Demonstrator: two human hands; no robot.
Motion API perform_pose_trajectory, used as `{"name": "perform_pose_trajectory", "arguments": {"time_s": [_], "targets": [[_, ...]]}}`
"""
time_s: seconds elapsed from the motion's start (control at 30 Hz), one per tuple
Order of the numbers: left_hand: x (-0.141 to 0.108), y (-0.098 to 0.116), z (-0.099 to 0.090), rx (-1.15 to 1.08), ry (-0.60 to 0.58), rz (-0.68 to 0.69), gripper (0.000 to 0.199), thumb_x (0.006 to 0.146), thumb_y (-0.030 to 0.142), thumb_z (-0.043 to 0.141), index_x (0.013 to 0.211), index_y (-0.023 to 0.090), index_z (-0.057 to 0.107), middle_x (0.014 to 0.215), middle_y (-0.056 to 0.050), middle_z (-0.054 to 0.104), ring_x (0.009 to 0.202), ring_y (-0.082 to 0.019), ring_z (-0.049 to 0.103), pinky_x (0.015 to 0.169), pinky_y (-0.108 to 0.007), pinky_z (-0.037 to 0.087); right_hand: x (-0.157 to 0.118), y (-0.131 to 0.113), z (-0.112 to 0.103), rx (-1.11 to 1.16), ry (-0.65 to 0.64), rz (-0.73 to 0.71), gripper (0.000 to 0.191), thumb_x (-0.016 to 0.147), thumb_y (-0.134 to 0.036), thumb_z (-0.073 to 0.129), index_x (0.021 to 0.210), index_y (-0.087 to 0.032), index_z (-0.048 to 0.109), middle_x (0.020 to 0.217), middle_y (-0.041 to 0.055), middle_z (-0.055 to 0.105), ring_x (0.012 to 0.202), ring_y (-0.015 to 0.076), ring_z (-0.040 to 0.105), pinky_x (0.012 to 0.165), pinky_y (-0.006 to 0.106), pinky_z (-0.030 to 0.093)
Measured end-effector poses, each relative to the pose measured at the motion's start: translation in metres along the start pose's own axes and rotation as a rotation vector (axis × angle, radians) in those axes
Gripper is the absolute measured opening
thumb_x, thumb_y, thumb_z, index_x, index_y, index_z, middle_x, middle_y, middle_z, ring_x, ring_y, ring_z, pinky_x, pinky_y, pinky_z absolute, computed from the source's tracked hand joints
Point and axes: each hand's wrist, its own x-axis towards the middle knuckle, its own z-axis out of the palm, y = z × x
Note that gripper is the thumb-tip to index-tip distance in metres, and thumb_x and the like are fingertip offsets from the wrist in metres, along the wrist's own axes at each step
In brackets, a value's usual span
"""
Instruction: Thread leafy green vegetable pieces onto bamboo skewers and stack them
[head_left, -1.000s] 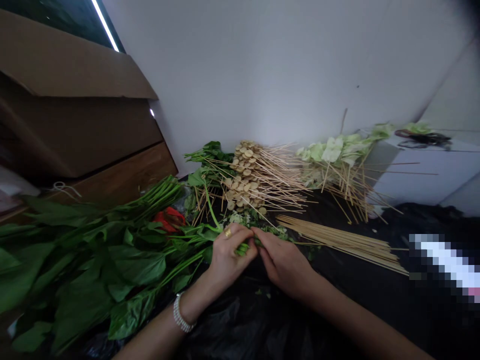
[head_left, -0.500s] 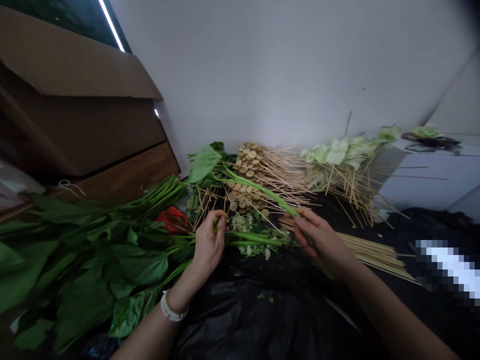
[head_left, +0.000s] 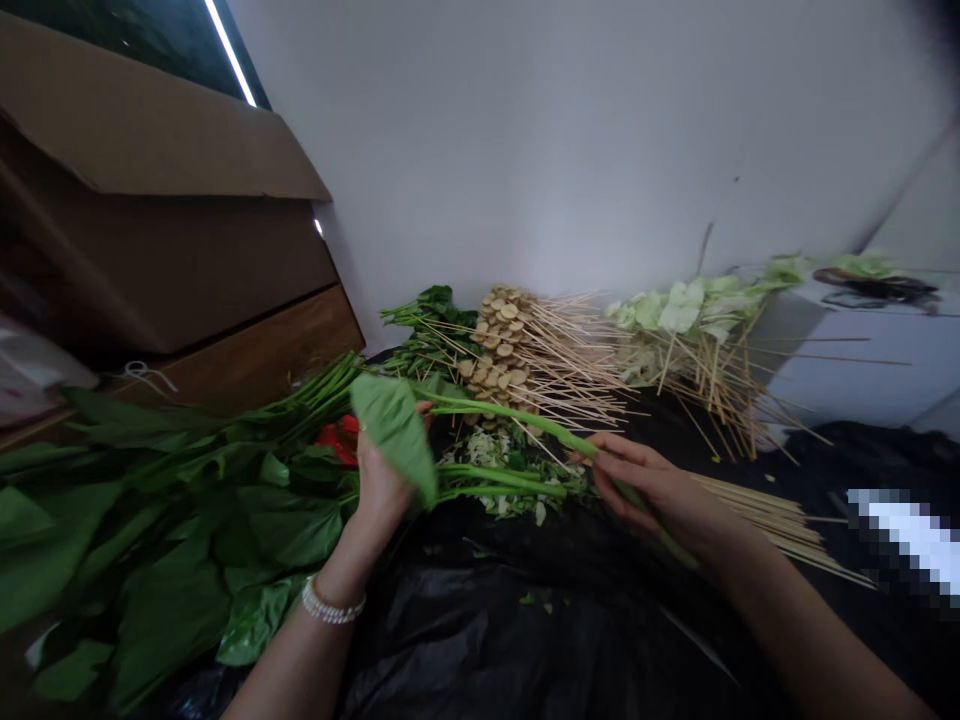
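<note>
My right hand (head_left: 645, 485) is closed around the green stem (head_left: 517, 412) of a leafy vegetable, which reaches left and ends in a broad leaf (head_left: 394, 430). Behind that leaf is my left hand (head_left: 379, 490), with a beaded bracelet on the wrist. The leaf hides most of its fingers, so their grip does not show. Below the held stem, more cut green stems (head_left: 510, 480) lie across small leaf scraps (head_left: 491, 455). A large heap of leafy greens (head_left: 172, 530) is left of my left hand.
Skewered pale round slices (head_left: 502, 330) and skewered pale green leaves (head_left: 682, 305) lie along the wall. Bare wooden skewers (head_left: 772, 520) are right of my right hand. Black plastic sheeting (head_left: 480, 630) covers the surface, and a cardboard box (head_left: 172, 260) stands left.
The held stem has come lower, and its leaf has swung down and toward me, now covering my left fingers. My left hand has shifted left; my right hand still grips the stem.
</note>
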Motion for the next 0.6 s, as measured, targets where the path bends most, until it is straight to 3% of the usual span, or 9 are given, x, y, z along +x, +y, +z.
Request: {"name": "perform_pose_trajectory", "arguments": {"time_s": [0.07, 0.2, 0.33, 0.43, 0.53, 0.6], "targets": [[-0.003, -0.003, 0.001, 0.004, -0.07, 0.03, 0.018, 0.088, 0.023, 0.054, 0.097, 0.02, 0.07, 0.098, -0.008, 0.064, 0.095, -0.023, 0.061, 0.086, -0.037, 0.049, 0.002, 0.001, -0.003, 0.028, 0.048, -0.008, 0.031, 0.086, -0.046, 0.059, 0.103, -0.019, 0.057, 0.051, -0.0072, 0.053, 0.029, 0.0016, 0.028, 0.03, 0.013, 0.018], [-0.005, -0.007, 0.005, 0.038, -0.218, 0.075, 0.026, 0.089, 0.021, 0.05, 0.11, 0.019, 0.065, 0.104, -0.009, 0.067, 0.096, -0.022, 0.063, 0.087, -0.036, 0.05, 0.006, 0.004, -0.009, 0.087, 0.087, 0.015, 0.032, 0.083, -0.044, 0.064, 0.102, -0.019, 0.058, 0.053, -0.0066, 0.055, 0.029, 0.002, 0.031, 0.029, 0.013, 0.022], [-0.004, -0.009, 0.005, 0.136, -0.231, 0.151, 0.029, 0.088, 0.022, 0.049, 0.112, 0.019, 0.066, 0.103, -0.011, 0.069, 0.096, -0.026, 0.062, 0.087, -0.04, 0.049, 0.009, 0.005, -0.013, 0.107, 0.082, -0.006, 0.028, 0.083, -0.042, 0.064, 0.098, -0.018, 0.061, 0.057, -0.0053, 0.057, 0.029, 0.0008, 0.032, 0.028, 0.013, 0.024], [-0.003, -0.007, 0.003, 0.231, -0.245, 0.163, 0.022, 0.085, 0.024, 0.054, 0.1, 0.019, 0.07, 0.091, -0.01, 0.071, 0.092, -0.029, 0.06, 0.084, -0.043, 0.047, 0.01, 0.005, -0.013, 0.107, 0.102, -0.008, 0.026, 0.083, -0.04, 0.065, 0.094, -0.016, 0.063, 0.066, -0.0033, 0.06, 0.033, 0.0001, 0.036, 0.029, 0.012, 0.025], [-0.003, -0.004, 0.002, 0.231, -0.211, 0.043, 0.014, 0.081, 0.024, 0.056, 0.081, 0.02, 0.069, 0.076, -0.008, 0.068, 0.09, -0.03, 0.059, 0.082, -0.043, 0.044, 0.009, 0.006, -0.011, 0.101, 0.082, 0.045, 0.025, 0.083, -0.039, 0.064, 0.091, -0.015, 0.063, 0.061, -0.0051, 0.055, 0.032, -0.0003, 0.034, 0.029, 0.012, 0.023], [-0.002, -0.007, 0.003, 0.094, -0.147, -0.137, 0.014, 0.08, 0.023, 0.053, 0.075, 0.02, 0.065, 0.074, -0.007, 0.067, 0.086, -0.027, 0.06, 0.079, -0.039, 0.045, 0.008, 0.007, -0.009, 0.1, 0.012, 0.086, 0.025, 0.084, -0.039, 0.063, 0.092, -0.015, 0.063, 0.056, -0.006, 0.052, 0.03, -0.0002, 0.031, 0.028, 0.012, 0.02]]}}
